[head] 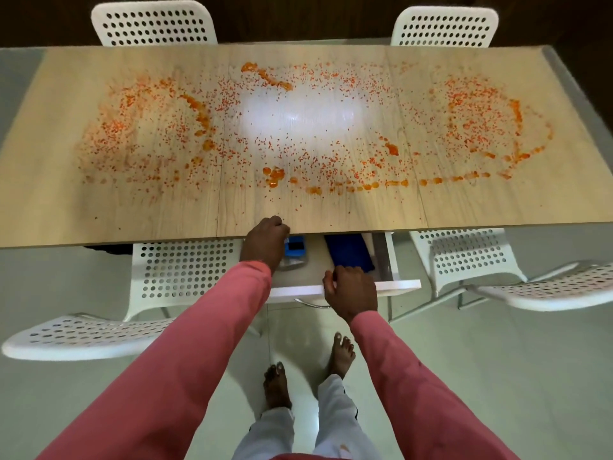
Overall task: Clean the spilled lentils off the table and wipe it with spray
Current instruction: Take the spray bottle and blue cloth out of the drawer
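Orange lentils (298, 151) and wet orange smears lie scattered over most of the light wooden table (49, 200). Under its near edge a white drawer (398, 284) is pulled out. Inside lie a spray bottle with a blue head (295, 249) and a folded blue cloth (350, 252). My left hand (267, 242) reaches into the drawer at the table edge, its fingers curled round the bottle's head. My right hand (351, 290) grips the drawer's front panel.
White perforated chairs stand around the table: two at the far side (154, 24) (444, 28), one tucked under the near left (179, 270), one near right (464, 257), with seats sticking out at both sides. My bare feet (277, 383) stand on the pale floor.
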